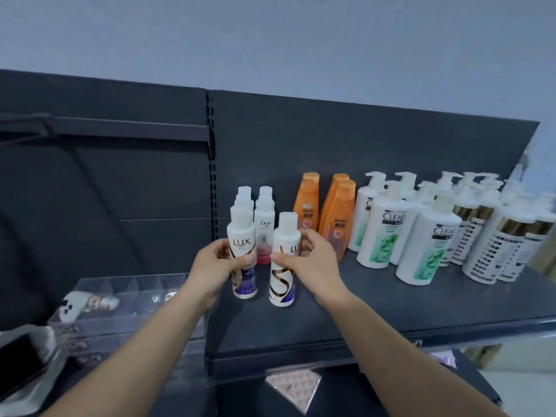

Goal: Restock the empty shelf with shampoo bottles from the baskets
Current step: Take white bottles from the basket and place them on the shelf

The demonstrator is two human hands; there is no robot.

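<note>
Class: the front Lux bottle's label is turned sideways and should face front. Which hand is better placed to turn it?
The right hand: it already pinches the turned Lux bottle at its upper body. The left hand is busy gripping the other Lux bottle, whose label already faces front.

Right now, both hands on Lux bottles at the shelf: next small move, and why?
Probably turn the Lux bottle in the right hand so its label faces front, then let go. It stands on the shelf, but its logo is rotated sideways, while the Lux bottle held by the left hand faces forward.
</note>
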